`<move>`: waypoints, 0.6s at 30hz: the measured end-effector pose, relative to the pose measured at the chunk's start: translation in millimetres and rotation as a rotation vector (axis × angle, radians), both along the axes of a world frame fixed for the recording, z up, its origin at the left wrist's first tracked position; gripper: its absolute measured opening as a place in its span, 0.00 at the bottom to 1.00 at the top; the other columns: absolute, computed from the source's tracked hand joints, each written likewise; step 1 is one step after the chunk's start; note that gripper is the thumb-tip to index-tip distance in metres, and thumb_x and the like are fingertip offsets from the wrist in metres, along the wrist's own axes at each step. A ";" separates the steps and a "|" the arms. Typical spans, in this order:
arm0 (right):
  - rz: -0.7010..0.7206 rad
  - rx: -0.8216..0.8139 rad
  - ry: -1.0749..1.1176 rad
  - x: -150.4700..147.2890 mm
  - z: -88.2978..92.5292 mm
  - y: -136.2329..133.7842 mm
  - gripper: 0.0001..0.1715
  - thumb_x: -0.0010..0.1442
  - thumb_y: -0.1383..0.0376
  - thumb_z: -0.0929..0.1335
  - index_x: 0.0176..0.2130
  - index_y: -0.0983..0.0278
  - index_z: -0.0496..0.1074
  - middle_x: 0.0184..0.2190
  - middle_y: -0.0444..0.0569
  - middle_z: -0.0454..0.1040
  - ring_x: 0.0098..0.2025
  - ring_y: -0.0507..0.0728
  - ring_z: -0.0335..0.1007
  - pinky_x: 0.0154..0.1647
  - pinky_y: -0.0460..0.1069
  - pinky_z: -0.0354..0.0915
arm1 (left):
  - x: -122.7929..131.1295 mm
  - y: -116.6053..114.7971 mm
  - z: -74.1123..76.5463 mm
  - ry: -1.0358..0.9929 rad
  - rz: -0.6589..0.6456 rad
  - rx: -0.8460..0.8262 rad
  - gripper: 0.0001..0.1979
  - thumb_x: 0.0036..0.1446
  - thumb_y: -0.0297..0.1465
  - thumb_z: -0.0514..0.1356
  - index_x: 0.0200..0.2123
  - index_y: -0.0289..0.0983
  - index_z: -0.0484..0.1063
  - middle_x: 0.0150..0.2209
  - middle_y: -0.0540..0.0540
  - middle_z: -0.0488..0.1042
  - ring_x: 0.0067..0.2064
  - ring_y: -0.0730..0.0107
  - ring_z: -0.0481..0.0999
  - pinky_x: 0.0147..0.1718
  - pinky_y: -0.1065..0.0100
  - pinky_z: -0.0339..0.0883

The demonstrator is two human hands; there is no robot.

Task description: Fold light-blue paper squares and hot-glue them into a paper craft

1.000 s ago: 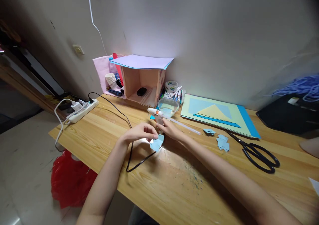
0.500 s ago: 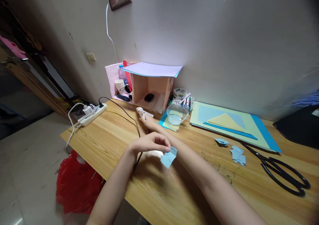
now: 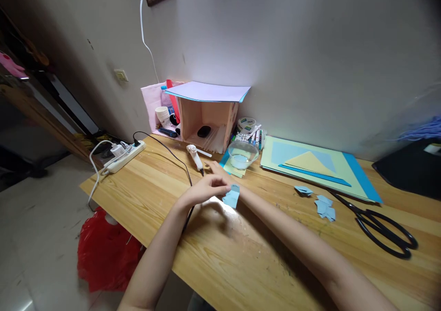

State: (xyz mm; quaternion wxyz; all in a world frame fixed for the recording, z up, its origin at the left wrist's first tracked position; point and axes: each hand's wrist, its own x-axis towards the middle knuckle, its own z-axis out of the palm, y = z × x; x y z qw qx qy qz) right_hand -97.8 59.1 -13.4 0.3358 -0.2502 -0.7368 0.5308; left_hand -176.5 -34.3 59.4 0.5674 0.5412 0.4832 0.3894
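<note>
Between the thumb and fingers of my left hand (image 3: 208,189) is a small folded piece of light-blue paper (image 3: 231,196), held above the table. My right arm crosses behind it, and my right hand (image 3: 217,168) is partly hidden by the left. Its visible fingers are apart, just right of a white glue gun (image 3: 195,157) lying on the tabletop, and do not grip it. A black cord (image 3: 179,158) runs to the glue gun's end. More cut blue paper pieces (image 3: 325,207) lie on the right, beside large black scissors (image 3: 382,228).
A pink cardboard box (image 3: 184,122) with a lilac sheet roof stands against the wall. A clear plastic bowl (image 3: 243,157) and stacked coloured paper sheets (image 3: 358,173) are right of it. At the left edge lies a power strip (image 3: 126,159); a red bag (image 3: 103,256) is below.
My right hand has let go of the glue gun and drawn back to the right, leaving it on the table. My left hand still holds the blue paper, its angle slightly changed.
</note>
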 end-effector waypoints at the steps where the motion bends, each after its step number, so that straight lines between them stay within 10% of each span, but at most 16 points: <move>1: 0.019 0.026 -0.015 15.6 1.7 -3.2 0.12 0.48 0.60 0.71 0.34 0.61 0.72 0.27 0.47 0.69 0.36 0.58 0.68 0.38 0.53 0.67 | 1.1 2.5 -1.7 -0.011 0.059 0.019 0.16 0.45 0.40 0.64 0.28 0.31 0.71 0.25 0.48 0.69 0.28 0.75 0.68 0.31 0.72 0.63; 11: 0.026 -0.116 -0.157 161.3 -2.0 -33.6 0.14 0.61 0.58 0.61 0.39 0.64 0.69 0.36 0.50 0.73 0.40 0.57 0.71 0.41 0.52 0.65 | 3.0 -12.0 14.5 0.296 0.284 0.103 0.12 0.49 0.37 0.61 0.29 0.32 0.71 0.27 0.46 0.73 0.29 0.71 0.71 0.31 0.70 0.64; 18: -0.104 -0.263 -0.008 199.9 -0.3 -32.0 0.18 0.57 0.53 0.65 0.36 0.65 0.69 0.29 0.47 0.72 0.30 0.52 0.69 0.35 0.50 0.66 | 71.8 -10.4 5.2 0.338 0.332 0.187 0.10 0.52 0.36 0.58 0.30 0.34 0.72 0.29 0.46 0.75 0.30 0.70 0.73 0.31 0.70 0.65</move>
